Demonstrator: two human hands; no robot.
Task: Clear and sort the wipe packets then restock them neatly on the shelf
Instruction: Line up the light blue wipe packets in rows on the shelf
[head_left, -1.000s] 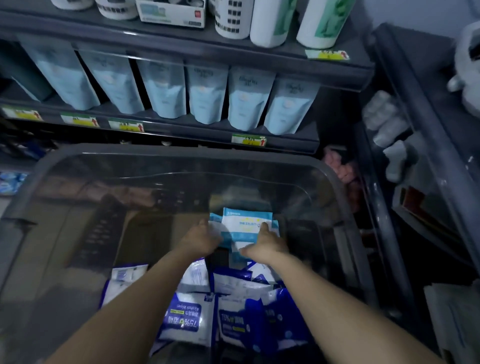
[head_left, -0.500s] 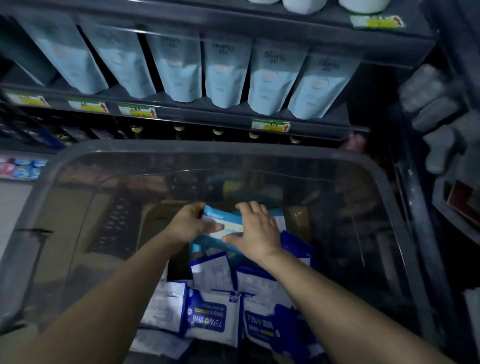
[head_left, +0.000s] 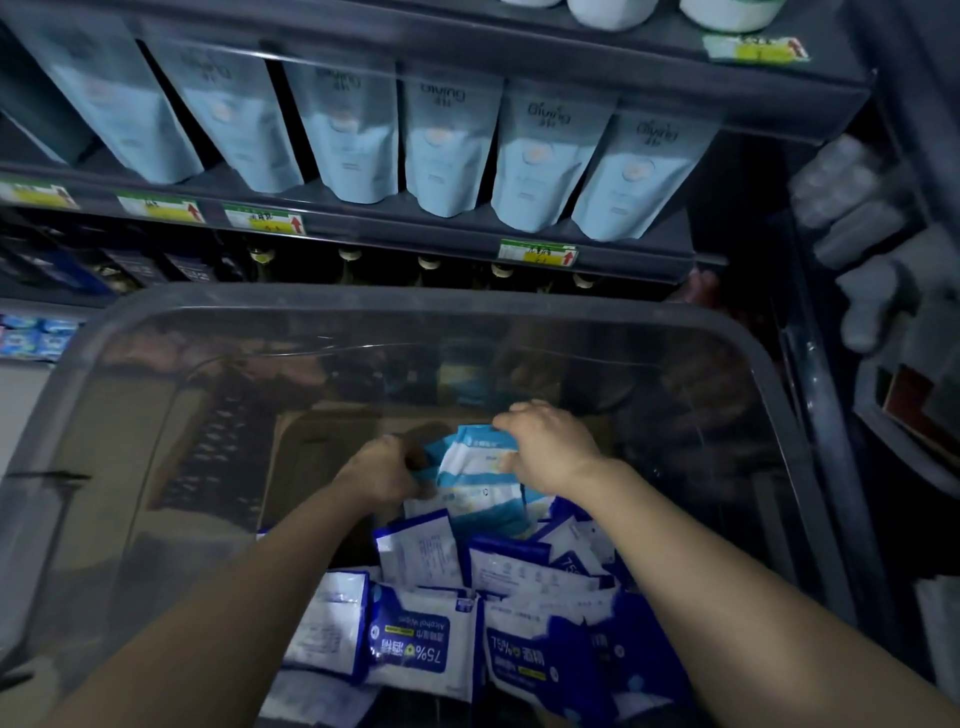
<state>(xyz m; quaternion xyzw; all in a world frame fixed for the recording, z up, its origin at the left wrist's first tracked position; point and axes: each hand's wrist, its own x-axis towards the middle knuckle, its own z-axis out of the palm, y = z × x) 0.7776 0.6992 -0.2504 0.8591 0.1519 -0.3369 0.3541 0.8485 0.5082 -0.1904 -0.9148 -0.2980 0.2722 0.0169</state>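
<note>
Inside a large clear plastic bin (head_left: 130, 332), both my hands hold a small stack of light-blue and white wipe packets (head_left: 475, 480). My left hand (head_left: 382, 470) grips the stack's left edge. My right hand (head_left: 550, 449) curls over its top right corner. The stack is tilted, raised above a loose pile of dark-blue and white 75% alcohol wipe packets (head_left: 431, 644) that fills the near part of the bin. The lower part of the held stack is hidden behind that pile.
Grey shelving rises behind the bin. One shelf (head_left: 363, 228) carries a row of pale-blue pouches (head_left: 447, 140) with price tags on its edge; below it stand dark bottles (head_left: 428, 265). A second rack with pale items (head_left: 878, 306) is at the right.
The light-blue packets have been lifted and tilted; my right hand moved up onto the top corner, my left hand slid lower on the left edge. The camera dipped lower, toward the bin.
</note>
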